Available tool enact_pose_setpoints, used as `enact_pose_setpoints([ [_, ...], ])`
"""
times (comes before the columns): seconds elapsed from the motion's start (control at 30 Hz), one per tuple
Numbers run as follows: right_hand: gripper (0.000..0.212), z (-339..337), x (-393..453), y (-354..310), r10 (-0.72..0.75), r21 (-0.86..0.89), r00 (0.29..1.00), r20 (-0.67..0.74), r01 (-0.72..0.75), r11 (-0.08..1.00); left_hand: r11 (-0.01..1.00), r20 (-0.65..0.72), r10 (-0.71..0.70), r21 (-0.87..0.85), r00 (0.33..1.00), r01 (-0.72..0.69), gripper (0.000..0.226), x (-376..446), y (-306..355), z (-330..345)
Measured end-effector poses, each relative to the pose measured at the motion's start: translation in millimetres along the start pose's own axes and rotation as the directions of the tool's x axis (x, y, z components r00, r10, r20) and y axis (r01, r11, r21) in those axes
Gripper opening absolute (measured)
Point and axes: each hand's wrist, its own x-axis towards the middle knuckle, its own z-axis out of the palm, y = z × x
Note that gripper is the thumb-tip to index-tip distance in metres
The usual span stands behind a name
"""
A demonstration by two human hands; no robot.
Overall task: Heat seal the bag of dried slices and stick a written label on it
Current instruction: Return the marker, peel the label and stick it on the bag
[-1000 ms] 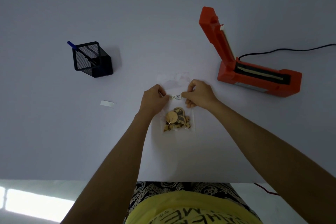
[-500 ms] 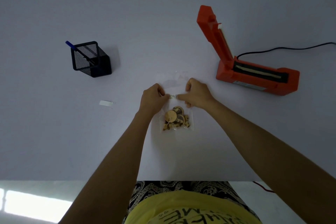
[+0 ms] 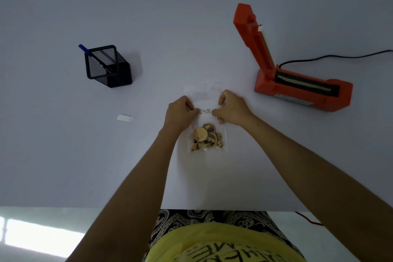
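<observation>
A clear plastic bag [image 3: 207, 134] of dried brown and tan slices lies flat on the white table, in front of me. A small white written label [image 3: 205, 111] sits across the bag above the slices. My left hand [image 3: 180, 112] pinches the label's left end and my right hand [image 3: 232, 108] pinches its right end, fingers curled. The bag's upper part shows faintly beyond my knuckles. The orange heat sealer [image 3: 297, 89] stands at the right with its arm raised.
A black mesh pen holder [image 3: 108, 66] with a blue pen stands at the left. A small white paper strip [image 3: 125, 118] lies left of my hands. The sealer's black cord [image 3: 331, 57] runs off to the right. The table's near edge [image 3: 212, 208] is by my lap.
Both hands have closed in slightly on the label, so less of it shows between my fingers. The bag has stayed in place.
</observation>
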Motion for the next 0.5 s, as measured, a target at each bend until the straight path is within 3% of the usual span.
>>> enact_pose_setpoints([
  [0.2, 0.024, -4, -5, -1, -0.004, 0.040, 1.000, 0.013, 0.004, 0.999, 0.998, -0.010, 0.017, -0.064, 1.000, -0.018, 0.016, -7, 2, -2],
  [0.37, 0.026, -14, -14, 8, -0.011, 0.020, 0.999, -0.051, 0.012, 1.000, 0.977, -0.284, -0.095, -0.211, 0.954, 0.034, 0.016, -35, -5, -4],
  [0.5, 0.036, -25, -19, 16, 0.103, -0.106, 0.993, -0.053, -0.108, 0.988, 0.969, -0.217, -0.208, -0.181, 0.954, 0.170, 0.026, -45, -14, -7],
])
